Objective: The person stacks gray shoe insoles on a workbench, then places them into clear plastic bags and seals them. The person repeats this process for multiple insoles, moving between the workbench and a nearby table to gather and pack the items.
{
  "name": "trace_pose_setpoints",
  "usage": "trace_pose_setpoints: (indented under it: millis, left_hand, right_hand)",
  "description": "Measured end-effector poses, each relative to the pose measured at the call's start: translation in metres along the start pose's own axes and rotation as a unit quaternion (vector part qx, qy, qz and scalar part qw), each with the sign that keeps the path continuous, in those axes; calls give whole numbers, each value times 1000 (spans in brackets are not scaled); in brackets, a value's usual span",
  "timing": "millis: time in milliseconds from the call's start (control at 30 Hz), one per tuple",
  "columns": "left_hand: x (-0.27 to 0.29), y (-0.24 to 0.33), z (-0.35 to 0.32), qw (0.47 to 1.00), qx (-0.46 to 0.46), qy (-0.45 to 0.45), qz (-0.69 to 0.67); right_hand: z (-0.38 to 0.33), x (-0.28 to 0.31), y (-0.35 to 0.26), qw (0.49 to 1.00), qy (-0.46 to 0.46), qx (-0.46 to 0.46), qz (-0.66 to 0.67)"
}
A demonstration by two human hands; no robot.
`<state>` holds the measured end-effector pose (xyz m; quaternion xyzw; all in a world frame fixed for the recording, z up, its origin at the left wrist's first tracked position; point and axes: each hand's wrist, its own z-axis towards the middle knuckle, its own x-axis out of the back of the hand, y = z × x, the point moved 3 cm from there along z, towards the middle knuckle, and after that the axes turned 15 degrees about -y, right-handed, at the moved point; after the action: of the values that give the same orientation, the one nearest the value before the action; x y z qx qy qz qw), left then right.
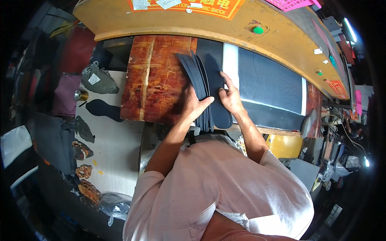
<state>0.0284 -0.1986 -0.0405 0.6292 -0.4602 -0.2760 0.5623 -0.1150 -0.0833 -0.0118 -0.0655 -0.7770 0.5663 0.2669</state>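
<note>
While left hand (195, 103) clasps soles (196, 74), right (230, 98) points (forward).

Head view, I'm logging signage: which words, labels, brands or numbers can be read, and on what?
Orange sign on the yellow beam: large print legible, not copied here.
White slips over it: too small.
Small orange label at right: too small.
White tag on shoe: too small.

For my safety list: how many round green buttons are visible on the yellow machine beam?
2: a round green button above and right of the right hand, and a smaller-looking round green button farther right along the yellow painted beam. Others may be hidden.
</note>
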Motion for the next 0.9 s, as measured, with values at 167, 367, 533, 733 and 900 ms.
trace_pose_setpoints:
  millis: [167, 367, 533, 733, 900]
  left_hand:
    - [-1, 5, 2, 1000, 10, -18, -2]
    - [-5, -2, 4, 999, 13, 33, 28]
    - [-8, -3, 5, 998, -36, 47, 14]
    - [-9, 8, 9, 996, -60, -8, -59]
    - [-8, 9, 9, 994, -78, -26, -69]
  right_hand:
    - [3, 1, -11, 989, -23, -7, -147]
    - [5, 4, -7, 994, -27, -89, -51]
    - [5, 5, -7, 996, 0, 41, -77]
    - [15, 3, -6, 984, -78, -21, -157]
    - [22, 6, -3, 984, -113, -26, -136]
